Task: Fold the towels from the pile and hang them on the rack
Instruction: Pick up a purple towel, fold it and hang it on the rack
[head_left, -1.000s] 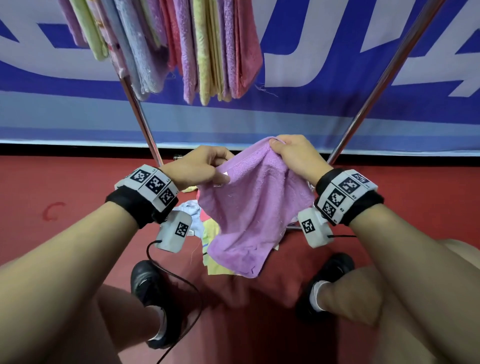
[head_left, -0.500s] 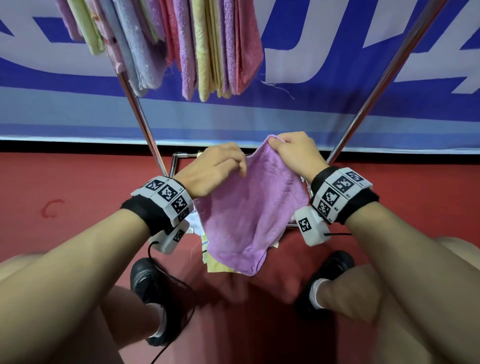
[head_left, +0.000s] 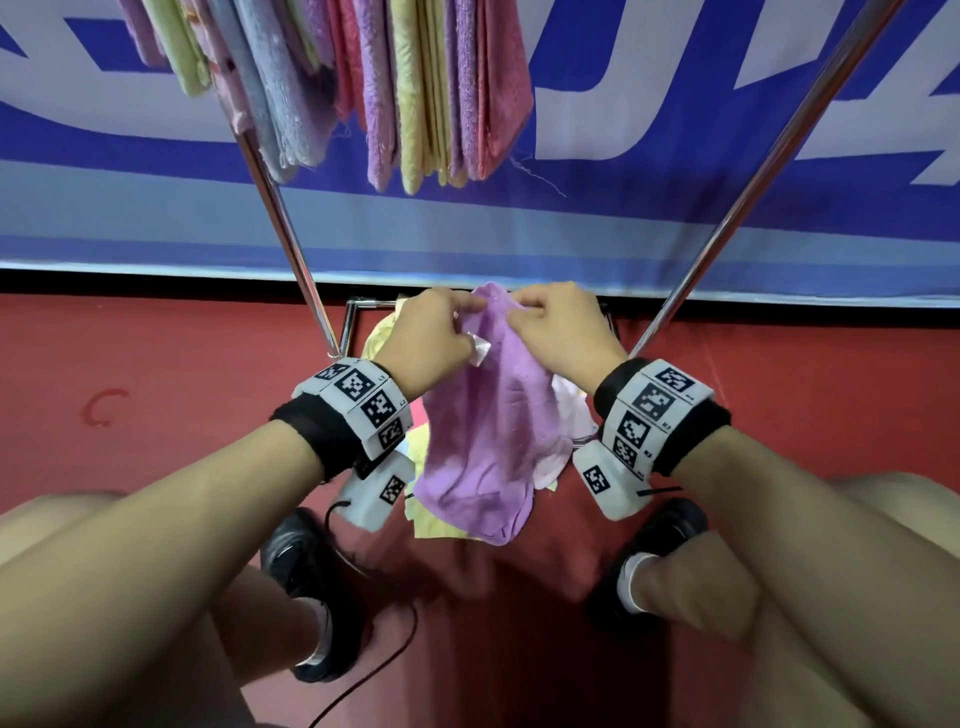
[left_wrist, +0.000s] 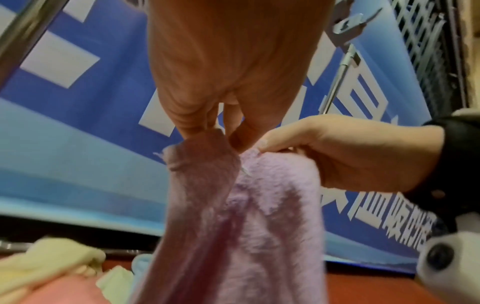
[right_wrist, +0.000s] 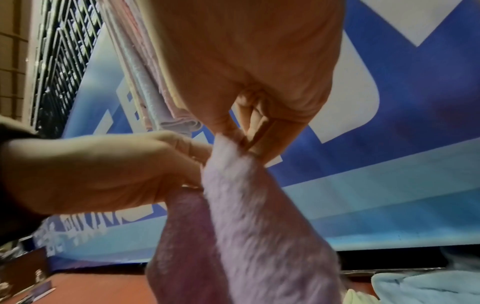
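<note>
A purple towel (head_left: 488, 431) hangs doubled in front of me, its top corners brought together. My left hand (head_left: 431, 338) pinches the top edge on the left and my right hand (head_left: 556, 332) pinches it on the right, the two nearly touching. In the left wrist view the left fingers (left_wrist: 207, 115) pinch the towel (left_wrist: 241, 226) while the right hand (left_wrist: 337, 150) holds beside them. The right wrist view shows the right fingers (right_wrist: 254, 131) pinching the towel (right_wrist: 246, 226) next to the left hand (right_wrist: 103, 170). Below lies the pile of towels (head_left: 389, 338). Several folded towels (head_left: 395, 93) hang on the rack above.
Two slanted chrome rack poles (head_left: 291, 244) (head_left: 769, 182) stand either side of my hands. A blue and white banner (head_left: 675, 218) backs the rack. The floor (head_left: 156, 389) is red. My knees and black shoes (head_left: 306, 587) are below, with a thin cable (head_left: 384, 670) on the floor.
My hands have come together, bringing the towel's top corners to meet, and have moved forward and slightly down. The towel now hangs narrower, doubled.
</note>
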